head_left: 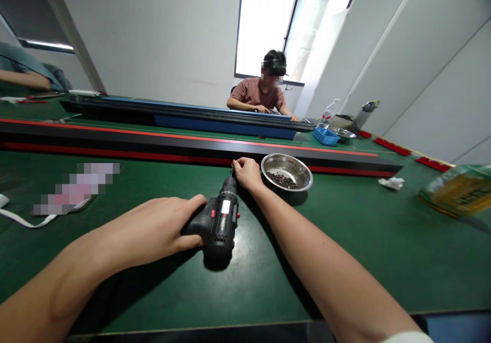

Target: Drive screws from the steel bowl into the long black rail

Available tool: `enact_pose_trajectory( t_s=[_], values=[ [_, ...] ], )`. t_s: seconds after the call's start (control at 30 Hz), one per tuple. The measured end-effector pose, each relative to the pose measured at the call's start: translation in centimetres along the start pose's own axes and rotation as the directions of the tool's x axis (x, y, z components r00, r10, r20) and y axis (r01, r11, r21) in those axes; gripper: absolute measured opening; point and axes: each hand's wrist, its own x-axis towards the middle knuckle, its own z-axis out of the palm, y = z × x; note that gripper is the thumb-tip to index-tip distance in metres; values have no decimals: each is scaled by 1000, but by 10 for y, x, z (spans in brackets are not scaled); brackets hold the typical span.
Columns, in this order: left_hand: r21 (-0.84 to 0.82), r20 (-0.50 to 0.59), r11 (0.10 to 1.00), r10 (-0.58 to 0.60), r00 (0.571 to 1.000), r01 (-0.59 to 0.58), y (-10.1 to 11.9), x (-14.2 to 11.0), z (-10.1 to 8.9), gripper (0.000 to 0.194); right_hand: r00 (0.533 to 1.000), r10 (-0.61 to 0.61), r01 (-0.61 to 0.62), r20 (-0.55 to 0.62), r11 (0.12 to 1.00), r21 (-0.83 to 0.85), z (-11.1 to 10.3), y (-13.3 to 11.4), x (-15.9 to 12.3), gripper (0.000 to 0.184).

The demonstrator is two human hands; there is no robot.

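My left hand point(169, 223) is wrapped round the grip of a black cordless drill point(223, 225), whose bit points away from me toward a long black and red bar point(184, 146). At the tip of the bit, the thumb and fingers of my right hand point(248, 173) are pinched together, close to the bar's near red edge. Whatever sits between those fingertips is too small to make out. Just right of this hand stands a round metal bowl point(309, 179), with many small dark screws point(282, 180) lying in it.
Behind the bar lies another long dark bar point(184, 115), where a person point(258, 92) sits working. A blue basket point(326, 136) and a bottle point(330, 112) stand back right. A crumpled tissue point(391, 183) and a yellow-green package point(458, 189) lie right; a blurred-out flat object point(82, 187) lies left.
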Motion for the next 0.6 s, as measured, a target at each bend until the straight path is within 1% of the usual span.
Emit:
enact_pose_trajectory(
  t_s=[0.33, 0.5, 0.6],
  values=[
    [-11, -3, 1000, -5, 1000, 5, 4, 0, -4, 35, 994, 3, -9, 109, 999, 50, -5, 4, 5, 27],
    [-23, -13, 1000, 2, 1000, -2, 6, 1, -5, 34, 995, -5, 1, 98, 999, 39, -7, 3, 3, 32],
    [-15, -14, 1000, -1, 1000, 1, 5, 1, -4, 35, 998, 21, -23, 56, 999, 30, -5, 3, 3, 38]
  ],
)
